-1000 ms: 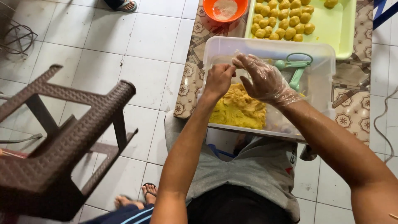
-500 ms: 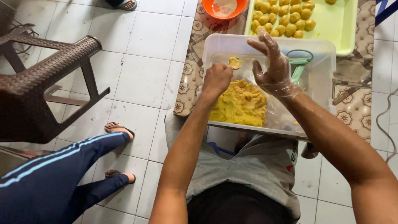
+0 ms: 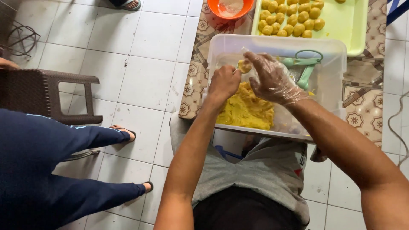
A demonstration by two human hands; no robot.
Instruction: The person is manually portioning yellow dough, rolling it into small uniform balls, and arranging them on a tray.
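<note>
Both hands met over the far left part of the clear plastic tub (image 3: 336,76), just above the heap of yellow dough (image 3: 247,108) that lay in its near left half. The left hand (image 3: 224,82) was bare and curled into a loose fist, knuckles up, and something small seemed to be pinched in it, though the fingers hid what it was. Right at its far edge sat a small round lump of dough (image 3: 244,66), touching the thumb side of the fist. The right hand (image 3: 272,79) wore a thin clear glove and reached in from the right, its fingers spread fairly wide and bent down over the lump, fingertips just touching it (whether it truly gripped the lump or only steadied it could not be told).

So the lump lay between the two hands, a little farther from the body than either, with the left fist nearer to it. It was roundish, with no clear long axis.

A green scoop (image 3: 307,68) lay inside the tub to the right, beyond the gloved hand. Farther off, a pale green tray (image 3: 349,25) held rows of finished balls (image 3: 289,17), with an orange bowl (image 3: 230,8) to its left. Another person's blue trouser legs (image 3: 51,170) stood on the tiled floor at the left.
</note>
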